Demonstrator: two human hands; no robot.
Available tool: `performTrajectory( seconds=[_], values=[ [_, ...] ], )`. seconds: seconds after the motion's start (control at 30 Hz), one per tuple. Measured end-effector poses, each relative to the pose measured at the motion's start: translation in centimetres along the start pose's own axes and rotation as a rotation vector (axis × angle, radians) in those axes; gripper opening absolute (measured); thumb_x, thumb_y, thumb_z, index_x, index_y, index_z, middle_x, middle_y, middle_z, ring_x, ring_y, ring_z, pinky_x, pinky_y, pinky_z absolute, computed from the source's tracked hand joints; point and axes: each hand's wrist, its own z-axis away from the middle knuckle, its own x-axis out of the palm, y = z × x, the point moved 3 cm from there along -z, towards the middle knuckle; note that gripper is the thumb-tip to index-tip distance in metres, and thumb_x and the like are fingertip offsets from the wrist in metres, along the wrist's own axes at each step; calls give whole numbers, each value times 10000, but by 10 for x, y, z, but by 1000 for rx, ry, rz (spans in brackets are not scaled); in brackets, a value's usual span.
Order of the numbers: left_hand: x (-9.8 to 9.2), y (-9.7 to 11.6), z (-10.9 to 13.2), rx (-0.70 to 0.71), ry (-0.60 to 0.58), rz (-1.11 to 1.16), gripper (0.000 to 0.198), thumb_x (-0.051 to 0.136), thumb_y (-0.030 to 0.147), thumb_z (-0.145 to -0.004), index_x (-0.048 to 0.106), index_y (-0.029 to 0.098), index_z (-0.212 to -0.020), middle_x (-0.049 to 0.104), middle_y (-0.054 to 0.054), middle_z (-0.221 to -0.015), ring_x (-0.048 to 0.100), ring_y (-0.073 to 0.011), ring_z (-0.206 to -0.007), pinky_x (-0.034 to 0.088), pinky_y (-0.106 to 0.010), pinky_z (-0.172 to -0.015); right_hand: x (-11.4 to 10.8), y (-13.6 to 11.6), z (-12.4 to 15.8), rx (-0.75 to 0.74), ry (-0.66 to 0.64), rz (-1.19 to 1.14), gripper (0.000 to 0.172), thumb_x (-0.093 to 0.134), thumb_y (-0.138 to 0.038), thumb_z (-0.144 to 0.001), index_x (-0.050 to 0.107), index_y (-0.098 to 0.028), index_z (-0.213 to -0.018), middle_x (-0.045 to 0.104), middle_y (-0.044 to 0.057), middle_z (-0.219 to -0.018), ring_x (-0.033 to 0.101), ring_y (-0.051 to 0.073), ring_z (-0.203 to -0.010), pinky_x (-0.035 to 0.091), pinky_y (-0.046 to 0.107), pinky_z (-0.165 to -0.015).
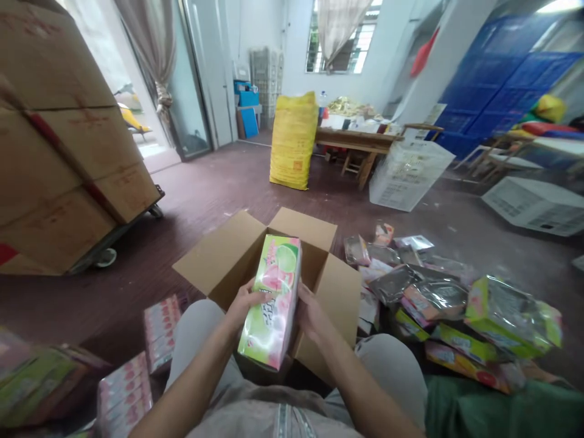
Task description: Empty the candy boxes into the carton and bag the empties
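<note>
A green and pink box with fruit pictures (274, 298) is held between my two hands, above the open cardboard carton (340, 292). My left hand (246, 304) grips its left side, the thumb lying over the printed top. On the opposite side, my right hand (311, 309) presses against the box with its fingers partly hidden. The carton sits between my knees with its flaps folded outward. How much lies inside it is hidden by the box and my hands.
Wrapped pink packs (124, 392) lie at my left. Crumpled clear-windowed packages (438, 298) are heaped at my right. Stacked cartons (68, 134) stand on a wheeled trolley at left. Ahead are a yellow sack (293, 140), a white crate (408, 173) and a wooden table (356, 140).
</note>
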Motion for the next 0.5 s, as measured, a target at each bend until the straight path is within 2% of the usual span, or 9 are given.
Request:
performTrajectory(
  seconds=[0.1,0.17,0.2,0.23,0.27,0.33,0.4,0.43,0.5],
  values=[
    [5,-4,-11,36,97,-90,496,879,234,-461,725,127,-920,769,-74,-733,678,-211,-544,546,-297,-538,-8,5,0,-65,93,156,624,677,-740,-769,667,-219,-1112,730,76,-1103,663,282,-1024,526,449,-930],
    [8,-4,-13,50,134,-128,546,873,256,-490,725,128,-1001,768,-65,-744,675,-204,-549,552,-301,-550,-11,-8,7,-317,235,442,613,565,-717,-868,604,-228,-1236,666,100,-1241,600,293,-1169,487,478,-999],
    [10,-4,-13,59,142,-151,598,868,258,-506,719,131,-1072,770,-60,-761,675,-200,-557,556,-304,-563,-9,-18,13,-502,284,642,577,536,-662,-916,567,-228,-1294,616,113,-1319,544,293,-1253,445,489,-1051],
    [11,-3,-12,69,142,-182,652,861,259,-523,707,135,-1144,772,-54,-782,672,-195,-565,558,-305,-577,-4,-29,21,-696,278,864,512,512,-585,-963,541,-228,-1328,574,119,-1374,482,287,-1322,395,492,-1099],
    [11,-2,-11,75,134,-218,693,849,257,-540,693,139,-1205,774,-48,-803,667,-188,-570,556,-303,-584,5,-38,28,-872,190,1096,427,488,-499,-1001,542,-225,-1326,558,118,-1391,439,279,-1359,351,489,-1128],
    [11,1,-9,82,108,-278,719,804,234,-560,681,141,-1263,775,-36,-835,657,-175,-593,542,-281,-591,24,-49,40,-1086,-144,1509,293,470,-385,-1034,603,-195,-1213,607,120,-1308,462,273,-1318,333,473,-1115],
    [8,2,-7,78,101,-320,726,740,189,-554,687,135,-1276,775,-25,-860,648,-164,-630,520,-252,-597,38,-52,45,-1118,-460,1790,273,545,-411,-1009,644,-164,-1065,661,119,-1162,537,277,-1182,392,442,-1022],
    [6,2,-6,63,101,-344,749,710,165,-542,684,132,-1290,775,-22,-871,642,-160,-642,509,-241,-595,43,-54,45,-1093,-558,1892,325,603,-465,-973,650,-147,-1025,669,123,-1108,559,280,-1112,418,430,-969],
    [4,2,-4,13,93,-405,819,670,130,-523,656,134,-1342,776,-15,-886,627,-153,-641,493,-235,-590,52,-54,43,-995,-673,2038,458,685,-561,-893,659,-121,-1014,671,126,-1031,576,279,-1006,446,418,-891]
  ],
)
